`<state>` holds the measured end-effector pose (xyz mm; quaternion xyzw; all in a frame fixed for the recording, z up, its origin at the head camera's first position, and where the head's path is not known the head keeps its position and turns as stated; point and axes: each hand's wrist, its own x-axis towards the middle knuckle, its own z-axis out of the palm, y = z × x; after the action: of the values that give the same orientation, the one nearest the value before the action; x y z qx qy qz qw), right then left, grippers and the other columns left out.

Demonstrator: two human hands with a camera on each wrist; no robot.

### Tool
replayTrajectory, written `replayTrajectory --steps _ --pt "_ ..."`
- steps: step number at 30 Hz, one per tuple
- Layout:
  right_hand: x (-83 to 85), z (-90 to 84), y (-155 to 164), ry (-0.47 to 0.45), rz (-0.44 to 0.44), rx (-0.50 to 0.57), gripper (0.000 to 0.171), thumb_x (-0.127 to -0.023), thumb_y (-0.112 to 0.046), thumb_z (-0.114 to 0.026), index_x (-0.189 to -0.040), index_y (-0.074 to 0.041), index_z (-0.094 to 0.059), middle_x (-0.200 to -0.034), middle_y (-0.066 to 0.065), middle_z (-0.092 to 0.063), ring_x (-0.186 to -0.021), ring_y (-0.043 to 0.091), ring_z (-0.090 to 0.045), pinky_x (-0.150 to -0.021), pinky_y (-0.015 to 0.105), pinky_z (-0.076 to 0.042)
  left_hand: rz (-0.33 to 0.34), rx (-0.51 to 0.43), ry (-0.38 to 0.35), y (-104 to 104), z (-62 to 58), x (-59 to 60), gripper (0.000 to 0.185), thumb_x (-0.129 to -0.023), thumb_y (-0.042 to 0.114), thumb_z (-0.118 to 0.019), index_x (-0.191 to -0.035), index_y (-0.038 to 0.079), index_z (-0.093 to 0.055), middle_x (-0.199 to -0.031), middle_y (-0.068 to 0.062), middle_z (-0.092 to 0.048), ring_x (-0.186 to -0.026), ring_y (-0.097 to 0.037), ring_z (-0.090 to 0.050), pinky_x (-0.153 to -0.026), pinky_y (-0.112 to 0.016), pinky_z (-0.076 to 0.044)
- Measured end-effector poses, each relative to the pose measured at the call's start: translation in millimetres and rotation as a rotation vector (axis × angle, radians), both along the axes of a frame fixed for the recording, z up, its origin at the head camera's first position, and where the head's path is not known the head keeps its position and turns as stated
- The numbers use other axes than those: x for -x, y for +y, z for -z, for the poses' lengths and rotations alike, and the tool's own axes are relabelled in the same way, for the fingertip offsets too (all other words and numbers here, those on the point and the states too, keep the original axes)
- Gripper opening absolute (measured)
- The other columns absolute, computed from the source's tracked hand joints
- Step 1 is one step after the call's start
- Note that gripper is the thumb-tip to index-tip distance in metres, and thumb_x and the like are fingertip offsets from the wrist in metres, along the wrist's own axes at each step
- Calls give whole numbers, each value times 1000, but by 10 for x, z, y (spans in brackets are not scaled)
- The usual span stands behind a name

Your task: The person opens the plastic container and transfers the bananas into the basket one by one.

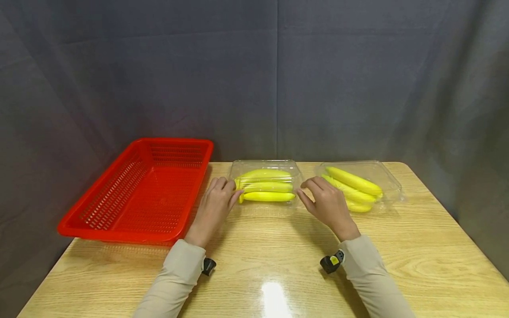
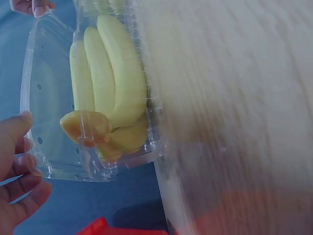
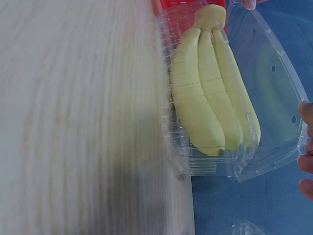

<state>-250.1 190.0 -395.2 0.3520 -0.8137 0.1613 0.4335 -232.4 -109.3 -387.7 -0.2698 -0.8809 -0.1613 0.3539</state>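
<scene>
A clear plastic clamshell box (image 1: 242, 165) with a bunch of yellow bananas (image 1: 268, 196) inside stands at the back middle of the table. Its lid (image 2: 49, 93) is partly raised, tilted over the fruit. At the lid's left end, my left hand (image 1: 216, 196) pinches the edge between thumb and fingers. My right hand (image 1: 327, 201) holds the same lid edge at the right end; only its fingertips (image 3: 305, 112) show in the right wrist view. The banana stems point toward the left hand.
A red perforated plastic basket (image 1: 183, 221) stands on the left of the table. To the right, another clear clamshell box (image 1: 387, 174) contains yellow bananas (image 1: 354, 180), close beside the right hand. A grey curtain (image 1: 254, 88) hangs behind the wooden table (image 1: 254, 256).
</scene>
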Motion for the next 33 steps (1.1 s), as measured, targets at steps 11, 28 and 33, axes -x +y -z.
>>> replayTrajectory --steps 11,28,33 --pt "-3 -55 -10 -5 59 25 19 -83 -19 -75 -87 -2 -67 -83 9 -65 -71 25 -63 -54 38 -53 10 -71 10 29 -34 29 19 -88 13 -73 -85 1 -58 -81 -12 -52 -81 -29 -50 -69 -36 -47" --pt "-4 -106 -44 -11 48 93 20 -85 -21 -74 -88 -2 -67 -84 9 -66 -74 27 -64 -56 40 -53 17 -191 -6 45 -46 36 20 -84 12 -76 -87 -2 -63 -82 -11 -52 -79 -27 -49 -65 -32 -45" --pt "4 -133 -46 -22 31 147 19 -81 -16 -77 -88 -2 -67 -83 9 -66 -74 27 -64 -57 41 -53 20 -219 23 58 -61 48 20 -84 11 -77 -86 -2 -61 -80 -11 -51 -78 -28 -48 -66 -34 -45"
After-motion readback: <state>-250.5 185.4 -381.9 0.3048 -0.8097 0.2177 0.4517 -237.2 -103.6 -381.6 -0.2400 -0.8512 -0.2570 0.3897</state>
